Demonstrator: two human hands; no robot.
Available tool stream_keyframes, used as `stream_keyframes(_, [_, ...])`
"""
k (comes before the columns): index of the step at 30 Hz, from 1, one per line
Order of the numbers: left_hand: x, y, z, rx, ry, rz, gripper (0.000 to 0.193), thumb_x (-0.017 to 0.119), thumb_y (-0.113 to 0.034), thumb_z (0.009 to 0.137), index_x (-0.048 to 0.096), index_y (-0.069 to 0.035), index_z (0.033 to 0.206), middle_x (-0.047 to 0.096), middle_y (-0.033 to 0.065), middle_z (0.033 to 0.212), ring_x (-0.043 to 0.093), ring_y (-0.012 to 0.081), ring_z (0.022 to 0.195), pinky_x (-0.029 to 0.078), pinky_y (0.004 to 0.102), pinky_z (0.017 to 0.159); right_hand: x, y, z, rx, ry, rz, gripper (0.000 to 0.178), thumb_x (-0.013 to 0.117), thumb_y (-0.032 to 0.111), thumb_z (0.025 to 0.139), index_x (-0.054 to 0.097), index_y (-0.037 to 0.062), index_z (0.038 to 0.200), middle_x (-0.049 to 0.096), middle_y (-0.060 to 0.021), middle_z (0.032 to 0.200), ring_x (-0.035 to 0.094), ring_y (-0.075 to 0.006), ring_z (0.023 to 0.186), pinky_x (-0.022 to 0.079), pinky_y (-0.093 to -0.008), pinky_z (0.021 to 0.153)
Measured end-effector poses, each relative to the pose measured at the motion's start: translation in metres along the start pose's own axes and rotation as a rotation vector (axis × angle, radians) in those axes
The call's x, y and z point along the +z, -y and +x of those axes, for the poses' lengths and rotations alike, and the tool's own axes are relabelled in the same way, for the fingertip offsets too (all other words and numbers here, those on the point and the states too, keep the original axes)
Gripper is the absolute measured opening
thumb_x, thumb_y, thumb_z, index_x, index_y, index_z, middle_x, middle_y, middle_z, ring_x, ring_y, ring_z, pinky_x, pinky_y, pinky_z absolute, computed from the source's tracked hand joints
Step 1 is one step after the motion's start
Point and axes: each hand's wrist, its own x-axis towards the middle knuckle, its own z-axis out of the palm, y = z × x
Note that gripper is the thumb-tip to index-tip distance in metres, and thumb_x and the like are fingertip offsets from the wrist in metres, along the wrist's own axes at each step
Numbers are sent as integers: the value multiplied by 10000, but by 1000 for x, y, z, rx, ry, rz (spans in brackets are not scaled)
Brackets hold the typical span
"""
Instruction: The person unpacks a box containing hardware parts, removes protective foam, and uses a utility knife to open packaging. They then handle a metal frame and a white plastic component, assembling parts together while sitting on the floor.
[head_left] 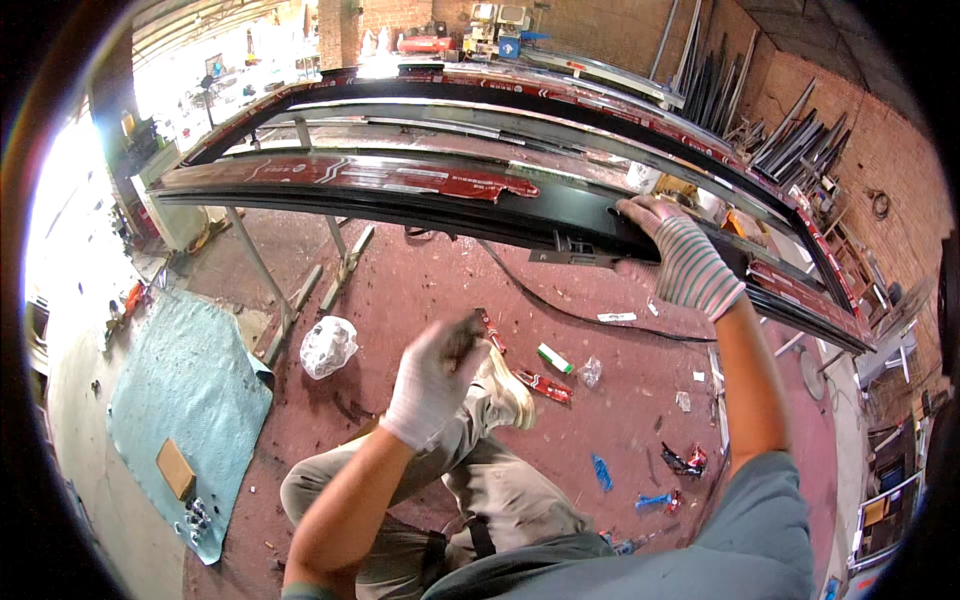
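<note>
A long black metal frame (575,215) lies across in front of me, raised off the floor on thin legs, with torn red protective film (420,180) along its near bar. My right hand (685,255), in a striped glove, grips that bar, fingers over its top and thumb beneath. Left of the hand, a small metal fitting (572,248) sits at the bar's lower edge. Lower and apart from the frame, my left hand (432,380), gloved in white with darkened fingertips, is closed. What it holds, if anything, is hidden by the fingers.
On the reddish floor lie a clear plastic bag (328,347), a green-and-white box (555,358), red film scraps (545,386) and a dark cable (560,308). A light-blue mat (185,400) with a cardboard piece (176,468) is at left. Long metal profiles (800,135) lean against the brick wall.
</note>
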Motion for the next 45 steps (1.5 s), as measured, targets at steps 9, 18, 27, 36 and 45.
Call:
stream_keyframes(9, [35,-42,106,37,83,-146,119,703,-68,889,696,19,969,723,66,857,666,99,758,560,244,705,0,-2,3,22,56,64,670,753,259,810,473,28,1373,511,-227,1307,501,-403,1191,402,-437,1051])
stream_keyframes(18, [44,-52,117,18,-164,399,397,853,-373,742,677,-19,781,669,81,656,571,134,567,492,296,576,7,1,-1,40,-16,17,713,778,283,785,477,-6,1362,530,-247,1265,507,-408,1184,417,-434,1036])
stream_keyframes(27, [29,-78,125,478,-208,867,589,839,-514,655,676,-66,1002,693,111,1005,646,297,931,493,405,867,-1,-4,4,50,54,-12,746,785,344,782,479,9,1374,528,-235,1279,498,-406,1206,406,-431,1052])
stream_keyframes(36, [19,-113,181,347,468,1245,937,665,-694,742,468,-70,1412,550,219,1317,501,365,1271,380,442,1091,-7,-8,12,152,209,-18,793,757,414,808,425,50,1429,540,-258,1248,544,-418,1142,446,-442,1003])
stream_keyframes(45, [19,-110,183,366,466,1249,902,654,-687,760,474,-99,1420,535,218,1329,509,368,1260,400,439,1075,-3,-22,-1,37,97,11,759,772,355,796,447,20,1395,594,-253,1162,578,-419,1076,465,-449,966])
